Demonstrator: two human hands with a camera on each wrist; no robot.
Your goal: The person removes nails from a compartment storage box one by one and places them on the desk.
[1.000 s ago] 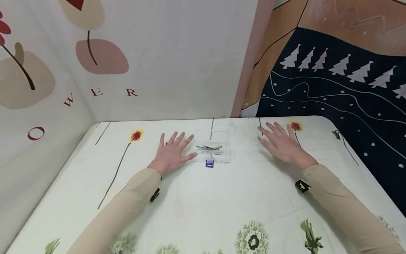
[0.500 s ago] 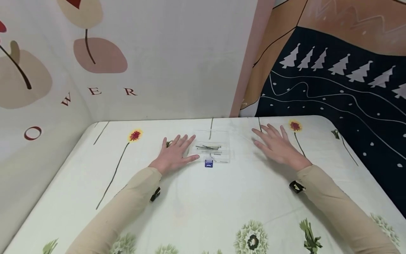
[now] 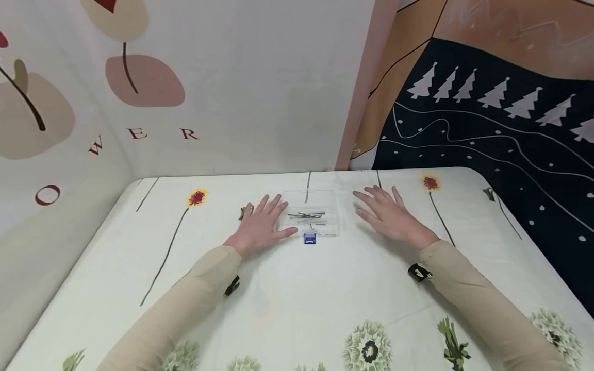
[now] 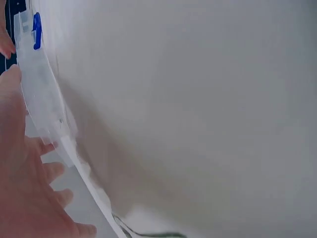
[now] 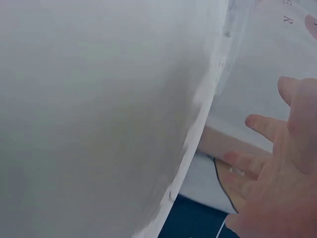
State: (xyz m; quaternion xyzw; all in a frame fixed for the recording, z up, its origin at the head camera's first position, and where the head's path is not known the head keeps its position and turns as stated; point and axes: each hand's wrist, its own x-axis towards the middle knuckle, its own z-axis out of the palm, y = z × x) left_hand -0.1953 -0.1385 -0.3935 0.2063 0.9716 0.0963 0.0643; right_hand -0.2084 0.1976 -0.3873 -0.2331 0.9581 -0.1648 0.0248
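A clear plastic box (image 3: pixel 328 200) with a blue latch (image 3: pixel 310 238) at its front lies at the middle of the table. Through it show several thin, dark, nail-like metal rods (image 3: pixel 306 215). My left hand (image 3: pixel 258 226) spreads its fingers at the box's left side; whether the thumb or fingertips touch it, I cannot tell. In the left wrist view the box (image 4: pixel 42 84) stretches along the thumb side of that hand (image 4: pixel 25 173). To the right of the box, a gap apart, my right hand (image 3: pixel 392 216) reaches forward with fingers extended and holds nothing.
A white flower-print cloth (image 3: pixel 297 299) covers the table. A pale printed curtain (image 3: pixel 260 103) hangs behind, and a dark cloth with white trees (image 3: pixel 492 139) hangs at the right. Each sleeve cuff has a small black device (image 3: pixel 419 272) beneath it.
My right hand has moved left toward the box. The left hand has shifted slightly right, its thumb now nearer the latch. The box has stayed about where it was.
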